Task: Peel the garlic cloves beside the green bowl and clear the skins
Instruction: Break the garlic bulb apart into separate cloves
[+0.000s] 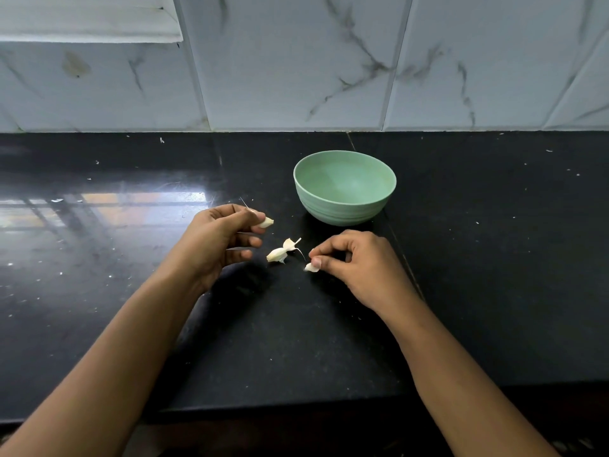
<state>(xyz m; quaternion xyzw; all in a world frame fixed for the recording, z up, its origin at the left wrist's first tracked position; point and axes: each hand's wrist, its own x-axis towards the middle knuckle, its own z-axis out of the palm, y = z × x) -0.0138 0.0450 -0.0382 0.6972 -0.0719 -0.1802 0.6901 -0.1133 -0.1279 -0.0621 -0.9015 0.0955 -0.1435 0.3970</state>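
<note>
A pale green bowl [344, 206] stands on the black counter and looks to hold nothing. In front of it my left hand [220, 239] pinches a garlic clove [266, 222] between thumb and forefinger, above the counter. A thin strip of skin sticks up behind that thumb. My right hand [354, 262] pinches a small white piece of garlic skin [311, 267] close to the counter. Between the two hands lie a loose clove [276, 254] and a curled piece of skin [290, 244], touching each other.
The black stone counter [494, 258] is speckled with tiny white flecks, with a few skin scraps at far left [56, 200]. A marble-tiled wall [296, 61] rises behind it. The counter's front edge [296, 409] runs below my forearms.
</note>
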